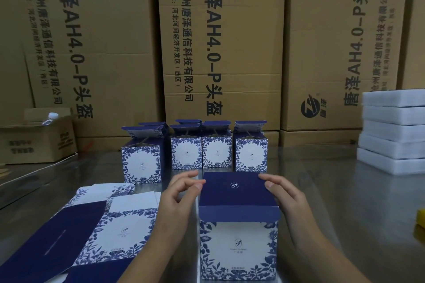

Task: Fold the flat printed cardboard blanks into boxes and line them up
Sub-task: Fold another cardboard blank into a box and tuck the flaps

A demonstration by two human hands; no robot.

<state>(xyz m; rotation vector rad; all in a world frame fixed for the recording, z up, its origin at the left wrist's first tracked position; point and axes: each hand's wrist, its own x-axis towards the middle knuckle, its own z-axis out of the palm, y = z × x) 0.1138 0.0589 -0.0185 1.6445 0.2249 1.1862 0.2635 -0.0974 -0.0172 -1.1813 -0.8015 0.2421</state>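
Note:
A folded blue-and-white floral box [238, 248] stands on the steel table in front of me, its dark blue lid [235, 188] laid over the top. My left hand [178, 200] touches the lid's left edge with thumb and fingertips. My right hand [284, 193] holds the lid's right edge, fingers curled over the far corner. Flat printed blanks [92, 227] lie in a pile at the lower left. Several folded boxes [216, 151] with open top flaps stand in a row further back; one box [141, 163] stands slightly nearer at the left.
Large brown shipping cartons [220, 41] wall off the back of the table. A small open carton with a water bottle [36, 138] sits at the left. White foam trays [393, 131] are stacked at the right. A yellow object [420, 218] shows at the right edge.

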